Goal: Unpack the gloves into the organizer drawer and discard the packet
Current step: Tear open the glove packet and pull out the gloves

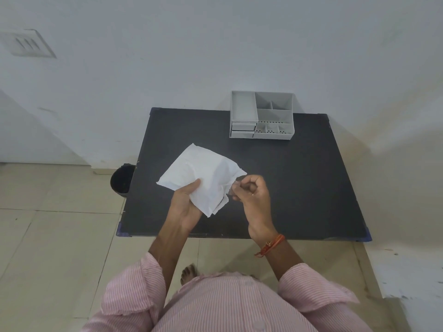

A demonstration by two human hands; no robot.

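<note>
Pink striped shirt (239, 305) fills the bottom of the view, sleeves rolled up, with a bare foot (188, 274) peeking out on the tiled floor (48, 236) just in front of it.

Past that is the black counter (299, 188), and I'll place everything off that. Both hands are up over its near half, close to each other. Left hand (185, 202) is clamped on the lower edge of a white crinkly packet (203, 173), thumb on top, fingers underneath. Right hand (254, 195) sits just beside the packet's right edge, fingers curled and pinched on something small and see-through at that edge; it's too blurry to say if that's a torn strip of the packet or something else. That wrist has an orange thread band (271, 244) on it. The packet is held above the counter, tilted, not lying flat. Can't see any gloves, so I can't tell if they're inside.

Grey organizer (262, 115) stands at the counter's far edge, against the white wall (215, 44), well apart from the hands. Its two small drawers (242, 130) on the front left look pushed in, and the open compartments on top look bare.

Dark bin (122, 179) sits on the floor right at the counter's left side.
</note>
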